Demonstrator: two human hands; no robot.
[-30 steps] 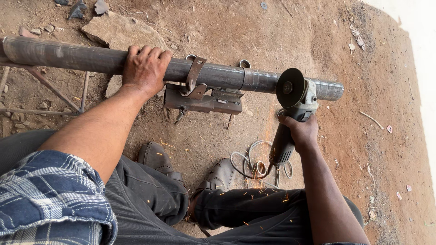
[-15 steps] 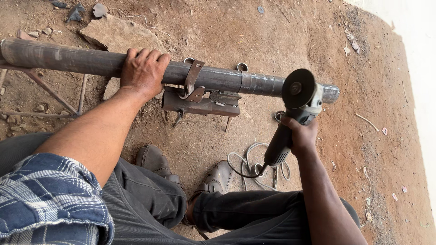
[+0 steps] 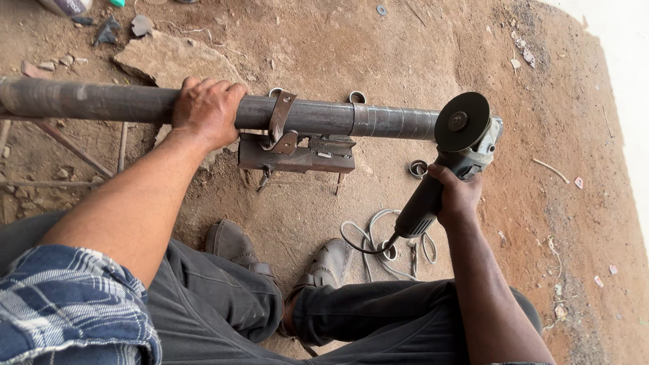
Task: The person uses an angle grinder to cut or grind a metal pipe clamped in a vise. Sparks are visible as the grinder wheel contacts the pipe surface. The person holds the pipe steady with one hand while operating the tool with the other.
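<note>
A long dark steel pipe (image 3: 324,116) is seen lying level across a small metal clamp stand (image 3: 297,152) on the bare dirt ground (image 3: 378,47). The left hand (image 3: 205,110) is wrapped firmly over the pipe, left of the clamp. An angle grinder (image 3: 451,152) is gripped by its body in the closed right hand (image 3: 456,195), its disc at the pipe's right end. The pipe appears uncut here, so the cutting is judged unfinished.

Flat stone (image 3: 177,62) on bare dirt ground (image 3: 378,47), scattered pebbles (image 3: 142,24), small metal rings (image 3: 418,168), worn shoes (image 3: 232,241).
</note>
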